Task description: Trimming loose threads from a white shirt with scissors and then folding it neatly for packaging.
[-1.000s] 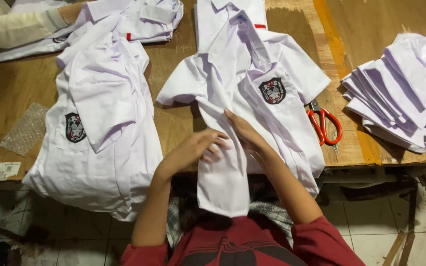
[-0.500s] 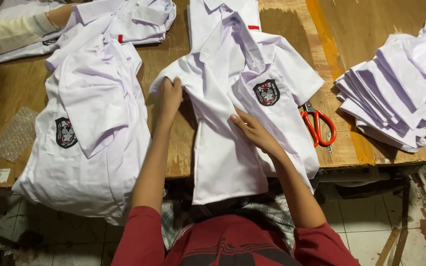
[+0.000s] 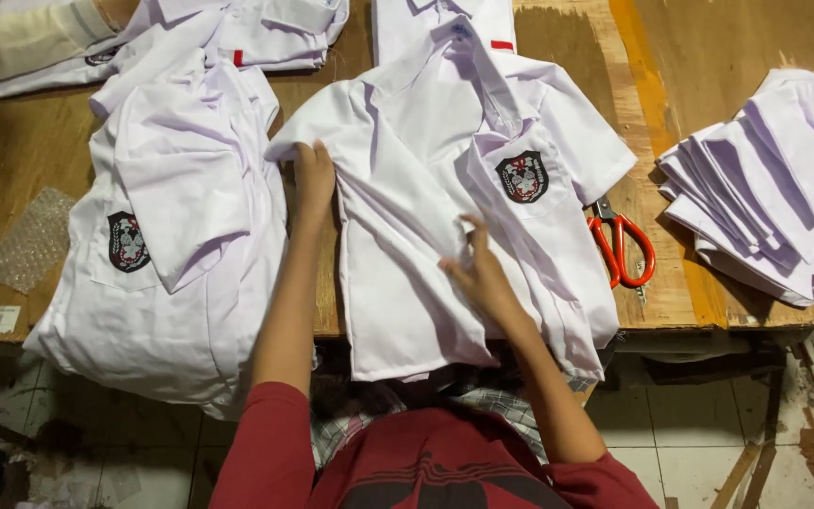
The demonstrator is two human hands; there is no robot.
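right hand [image 3: 478, 273] flat on white shirt [image 3: 445, 207], fingers spread, grip on nothing; left hand [image 3: 314, 179] presses its left edge, open. shirt lies front-up mid tabletop [image 3: 11, 160], crest patch on pocket, hem hanging over near edge. red scissors [image 3: 622, 247] partly tucked under its sleeve

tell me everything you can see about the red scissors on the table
The scissors have glossy red loop handles, plastic by the look, and lie flat on the wooden table near its front edge. The pivot end is tucked under the white shirt, so the blades are hidden. Neither hand touches them.
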